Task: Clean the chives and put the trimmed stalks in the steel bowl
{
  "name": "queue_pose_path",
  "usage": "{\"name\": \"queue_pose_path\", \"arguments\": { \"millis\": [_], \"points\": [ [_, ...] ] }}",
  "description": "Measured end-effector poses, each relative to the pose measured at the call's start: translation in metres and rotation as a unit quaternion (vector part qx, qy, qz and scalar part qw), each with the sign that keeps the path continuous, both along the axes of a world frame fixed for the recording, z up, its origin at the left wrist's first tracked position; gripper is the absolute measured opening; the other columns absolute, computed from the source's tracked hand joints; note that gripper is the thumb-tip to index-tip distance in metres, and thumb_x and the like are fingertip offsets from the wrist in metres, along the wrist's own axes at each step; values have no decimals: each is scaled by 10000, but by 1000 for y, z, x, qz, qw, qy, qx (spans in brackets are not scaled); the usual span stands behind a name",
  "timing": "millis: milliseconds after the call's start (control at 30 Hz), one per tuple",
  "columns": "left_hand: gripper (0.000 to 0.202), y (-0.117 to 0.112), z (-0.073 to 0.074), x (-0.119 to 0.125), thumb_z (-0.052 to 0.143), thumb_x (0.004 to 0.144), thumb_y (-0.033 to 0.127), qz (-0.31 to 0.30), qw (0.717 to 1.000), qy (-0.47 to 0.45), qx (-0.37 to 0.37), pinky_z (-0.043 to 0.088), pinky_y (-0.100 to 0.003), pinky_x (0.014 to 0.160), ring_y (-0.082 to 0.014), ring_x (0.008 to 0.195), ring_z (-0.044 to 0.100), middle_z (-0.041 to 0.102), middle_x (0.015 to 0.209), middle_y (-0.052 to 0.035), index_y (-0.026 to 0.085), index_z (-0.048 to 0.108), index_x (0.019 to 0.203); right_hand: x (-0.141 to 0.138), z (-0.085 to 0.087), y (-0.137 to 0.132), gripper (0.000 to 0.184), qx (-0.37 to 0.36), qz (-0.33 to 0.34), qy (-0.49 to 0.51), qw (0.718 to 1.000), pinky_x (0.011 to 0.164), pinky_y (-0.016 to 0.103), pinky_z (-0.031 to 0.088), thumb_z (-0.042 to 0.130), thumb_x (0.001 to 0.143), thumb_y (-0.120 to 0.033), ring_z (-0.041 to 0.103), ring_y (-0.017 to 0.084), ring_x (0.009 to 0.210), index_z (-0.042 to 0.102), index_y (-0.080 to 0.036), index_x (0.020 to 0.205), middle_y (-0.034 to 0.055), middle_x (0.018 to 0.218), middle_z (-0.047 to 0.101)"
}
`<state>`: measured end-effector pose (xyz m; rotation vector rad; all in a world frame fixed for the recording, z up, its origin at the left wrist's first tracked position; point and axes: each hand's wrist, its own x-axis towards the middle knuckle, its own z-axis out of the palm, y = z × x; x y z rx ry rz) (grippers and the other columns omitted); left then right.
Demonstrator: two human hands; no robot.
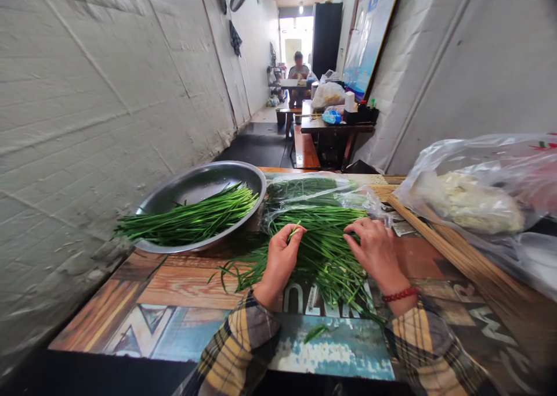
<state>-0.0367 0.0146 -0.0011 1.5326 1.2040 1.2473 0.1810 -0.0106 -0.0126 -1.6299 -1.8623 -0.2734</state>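
My left hand (281, 261) is closed in a pinch, and the pale end of a garlic chive (295, 229) pokes out between thumb and fingers. Opposite it, my right hand (375, 251) hovers at the edge of the chive pile with thumb and fingers apart. Between both hands a loose pile of garlic chives (324, 239) spreads over the table, with some stems and trimmings toward me. Behind the pile, a clear plastic bag (304, 191) holds more chives. To the left, a metal basin (204, 178) carries a bundle of garlic chives (195, 217), its leaf tips hanging over the rim.
The patterned table (187, 291) has a torn leaf (315, 333) near its front. On the right lie long wooden sticks (452, 245) beside a plastic bag (474, 204) with pale contents. Farther back are another table (317, 126), a bench (306, 146) and a seated person (298, 71).
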Motion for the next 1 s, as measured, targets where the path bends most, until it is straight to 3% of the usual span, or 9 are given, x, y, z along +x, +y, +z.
{"name": "queue_pose_path", "arguments": {
  "millis": [100,233,400,533,600,667,733,867,1000],
  "points": [
    [312,-1,0,0,524,870,431,-2,1000,0,2,433,-233,684,-160,763,566,616,671,-12,163,680,830,0,-2,2,166,8,25,42,999,773,364,375,520,921,-325,547,223,855,633,-221,860,50,899,661],
    [277,-4,3,1,531,877,371,-10,1000,6,29,461,-259,759,-168,807,611,696,802,-33,155,700,840,-13,-4,1,181,10,84,149,985,766,346,436,470,941,-328,595,206,814,598,-207,902,46,859,658],
    [243,-8,2,3,578,849,255,-52,993,54,93,480,-303,847,-194,926,642,723,1031,-87,164,707,1034,-37,-5,-5,153,-34,158,239,958,683,296,491,508,919,-318,623,173,729,610,-219,862,17,792,663],
    [399,-7,-8,5,621,815,220,-68,985,115,107,477,-269,711,-150,740,598,712,990,-63,197,629,1213,-44,-6,-7,142,-32,181,236,954,734,316,508,520,911,-310,634,180,777,626,-230,859,23,823,683],
    [311,-6,-11,5,616,812,219,-66,983,139,96,437,-247,653,-135,675,549,684,850,-32,182,664,1116,-43,-4,-7,149,-27,178,243,953,748,321,510,530,908,-320,640,181,786,634,-232,847,23,823,689],
    [124,-4,-11,4,586,822,236,-60,982,153,88,391,-233,626,-127,652,508,612,711,-4,160,681,842,-40,-2,-7,171,-28,172,261,950,748,322,513,536,903,-345,648,186,788,645,-231,836,26,822,698],
    [228,-2,-9,3,550,835,273,-42,986,142,73,353,-223,610,-118,638,469,529,630,19,157,588,642,-36,-2,-5,206,-37,151,298,942,724,321,517,529,904,-379,656,192,767,658,-227,850,31,805,704],
    [271,3,-3,-2,533,826,342,-14,996,89,22,326,-213,598,-106,619,420,453,598,43,160,533,625,-25,-6,1,289,-38,87,398,912,665,319,518,522,899,-457,657,206,725,658,-202,906,48,763,706],
    [270,3,-3,-2,536,813,348,-23,996,82,18,325,-216,605,-109,634,420,452,608,40,157,533,622,-21,-9,3,315,-47,93,421,901,702,323,515,521,899,-465,649,204,766,654,-183,947,61,805,702]
  ]
}}
